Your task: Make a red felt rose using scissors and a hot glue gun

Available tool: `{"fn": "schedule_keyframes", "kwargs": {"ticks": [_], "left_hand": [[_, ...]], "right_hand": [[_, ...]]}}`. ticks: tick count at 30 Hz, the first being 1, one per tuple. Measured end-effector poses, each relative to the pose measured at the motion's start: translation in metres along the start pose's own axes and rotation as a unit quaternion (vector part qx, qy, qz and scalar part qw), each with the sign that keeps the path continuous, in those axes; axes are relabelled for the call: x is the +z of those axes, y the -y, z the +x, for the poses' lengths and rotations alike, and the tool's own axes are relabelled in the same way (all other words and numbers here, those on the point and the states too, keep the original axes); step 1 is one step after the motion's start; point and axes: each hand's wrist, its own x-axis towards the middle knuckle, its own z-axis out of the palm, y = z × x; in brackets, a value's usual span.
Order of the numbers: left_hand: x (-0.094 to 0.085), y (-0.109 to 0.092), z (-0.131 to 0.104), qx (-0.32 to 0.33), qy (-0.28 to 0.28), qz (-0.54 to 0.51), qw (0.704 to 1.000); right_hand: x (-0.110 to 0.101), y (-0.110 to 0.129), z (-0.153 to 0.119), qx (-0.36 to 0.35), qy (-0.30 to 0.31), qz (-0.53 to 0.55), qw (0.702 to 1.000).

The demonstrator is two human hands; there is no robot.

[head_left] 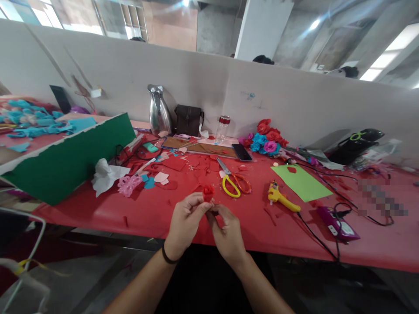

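A small red paper rose (208,193) stands upright just above the front part of the table. Thumb and fingers of my left hand (186,220) are closed around its lower side. My right hand (228,233) pinches at the flower's base from below, its fingertips meeting those of the left; what exactly lies between them is partly hidden. Behind the hands, scissors (231,179) with one yellow and one orange handle loop lie with their blades apart. To the right, a yellow glue gun (282,197) rests on the red tabletop (242,218).
Red paper scraps (199,168) litter the middle. A green board (72,157) stands at left beside crumpled tissue (106,174). Finished paper flowers (269,138), a phone (242,151), a glass jar (223,128) and a steel jug (159,111) line the back. A purple power box (338,224) with cables lies at right.
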Motion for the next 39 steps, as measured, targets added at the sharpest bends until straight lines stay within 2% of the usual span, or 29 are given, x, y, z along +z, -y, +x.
{"fn": "schedule_keyframes", "kwargs": {"ticks": [3,7,14,18,21,24,27,33,39], "left_hand": [[-0.001,0.001,-0.004,0.042,0.006,0.002,0.999],[-0.003,-0.003,-0.007,0.04,0.029,0.0,0.999],[-0.005,0.001,-0.006,0.062,0.0,0.016,0.998],[-0.003,0.007,-0.005,0.026,-0.019,-0.019,0.999],[-0.003,0.006,-0.005,-0.005,-0.011,-0.031,0.999],[-0.004,0.005,-0.006,0.001,0.0,-0.023,1.0],[-0.005,0.007,-0.006,0.009,-0.014,-0.036,0.999],[-0.004,0.014,-0.005,-0.025,-0.003,-0.056,0.998],[-0.005,0.022,-0.002,-0.063,-0.035,-0.073,0.995]], "right_hand": [[0.001,-0.001,0.001,-0.02,0.001,0.023,1.0],[0.001,-0.006,0.001,-0.031,-0.006,0.023,0.999],[0.0,-0.007,0.0,-0.03,0.003,0.004,1.0],[0.001,-0.008,0.001,-0.018,0.007,0.011,1.0],[0.001,-0.013,0.0,-0.008,0.009,0.006,1.0],[0.002,-0.016,-0.001,-0.016,0.01,0.0,1.0],[0.001,-0.015,-0.001,-0.024,0.014,-0.006,1.0],[0.002,-0.016,0.002,-0.004,0.005,0.001,1.0],[0.004,-0.019,0.0,0.013,0.002,-0.002,1.0]]}}
